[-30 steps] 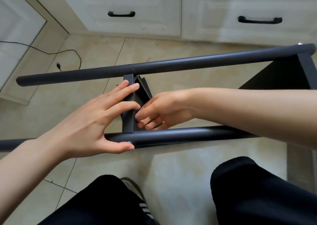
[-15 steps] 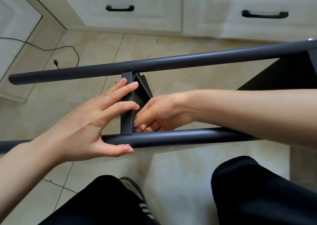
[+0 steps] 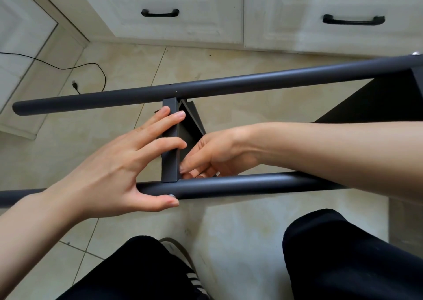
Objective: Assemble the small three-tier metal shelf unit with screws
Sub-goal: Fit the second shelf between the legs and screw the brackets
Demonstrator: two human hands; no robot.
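Fingers point(image 3: 176, 116) of the left hand point(image 3: 109, 169) lie straight and spread across the upright edge of a dark shelf panel point(image 3: 169, 162) at the centre of the frame, while the thumb presses from below against the near tube point(image 3: 251, 184), its tip just beside a small silver screw head point(image 3: 171, 195). Right hand point(image 3: 212, 155) reaches in from the right, its fingers curled between the panel and the near tube; whether they pinch anything cannot be told, as the tube hides their tips. Both ends of the panel's edge touch a tube: the near one below and the far tube point(image 3: 229, 85) above, which runs from the left side up to the right edge of the frame. A second dark shelf point(image 3: 377, 102) fills the gap between the tubes at the right. Open tiled floor point(image 3: 75, 139) shows between the tubes to the left of the panel. A black cable point(image 3: 91, 65) lies on the floor at the upper left, and white drawers point(image 3: 183, 8) line the top. Black-trousered knees point(image 3: 343, 254) sit at the bottom.
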